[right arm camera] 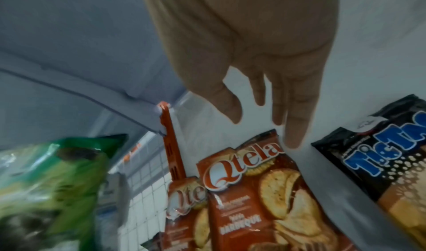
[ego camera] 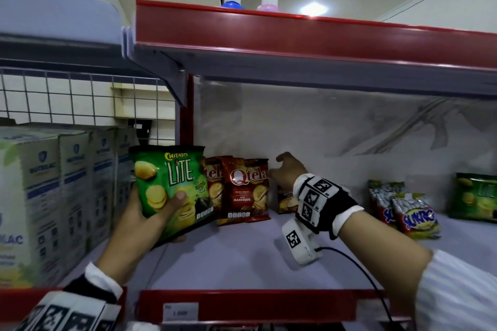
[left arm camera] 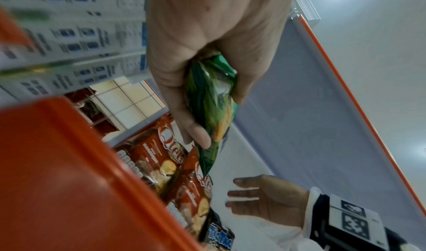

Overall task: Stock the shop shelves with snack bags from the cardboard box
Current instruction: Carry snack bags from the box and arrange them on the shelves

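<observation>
The glossy green Chitato Lite crisp bag (ego camera: 168, 185) is held upright above the pale shelf board (ego camera: 242, 258) at about 9 o'clock in the head view. The left hand (ego camera: 150, 219) grips its lower part, thumb across the front, fingers curled behind. At 3 o'clock from it stand two red-brown Qtela barbecue bags (ego camera: 248, 191). The right hand (ego camera: 289, 170), fingers loosely spread and holding nothing, reaches beside them, near a black Tic Tac bag (right arm camera: 378, 165). Yellow-red Sunro packets (ego camera: 414, 215) lie at 3 o'clock, well apart.

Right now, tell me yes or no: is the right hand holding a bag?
No. The right hand has straight, spread fingers near the Qtela bag, gripping nothing.
</observation>
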A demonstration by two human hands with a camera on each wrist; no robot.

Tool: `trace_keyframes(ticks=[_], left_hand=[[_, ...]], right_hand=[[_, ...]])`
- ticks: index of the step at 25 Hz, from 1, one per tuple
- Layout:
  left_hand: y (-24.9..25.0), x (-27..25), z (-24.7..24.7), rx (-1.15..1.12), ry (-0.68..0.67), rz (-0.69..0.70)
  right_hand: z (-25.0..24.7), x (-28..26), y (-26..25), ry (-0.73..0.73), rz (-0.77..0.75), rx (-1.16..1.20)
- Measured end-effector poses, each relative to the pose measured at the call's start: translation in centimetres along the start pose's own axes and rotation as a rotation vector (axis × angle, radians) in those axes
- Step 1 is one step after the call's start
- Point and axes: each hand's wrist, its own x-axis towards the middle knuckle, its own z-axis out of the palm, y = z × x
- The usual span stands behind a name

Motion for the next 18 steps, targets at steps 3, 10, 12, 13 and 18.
trace_keyframes(ticks=[3, 10, 12, 13, 18], left_hand=[[-0.1, 0.1, 3.9, -0.036, -0.067, 0.004], [0.1, -1.7, 16.7, 0.044, -0.278, 0.032], [0.5, -2.6, 20.3, 0.061, -0.318, 0.039], [0.7, -3.2, 22.5, 0.066, -0.337, 0.044], [-1.0, -6.3, 33.5, 0.131, -0.395, 0.027]], right_hand=[[-2.4, -2.6, -0.1, -0.161, -0.125, 0.447], [-10.9, -6.3, 5.5, -0.352, -0.298, 0.525], [-13.9, -6.3, 7.5, -0.294, -0.274, 0.534], [-15.6, -6.1, 8.8, -0.274, -0.272, 0.552], [-23.6, -5.9, 17.9, -0.241, -0.284, 0.565]])
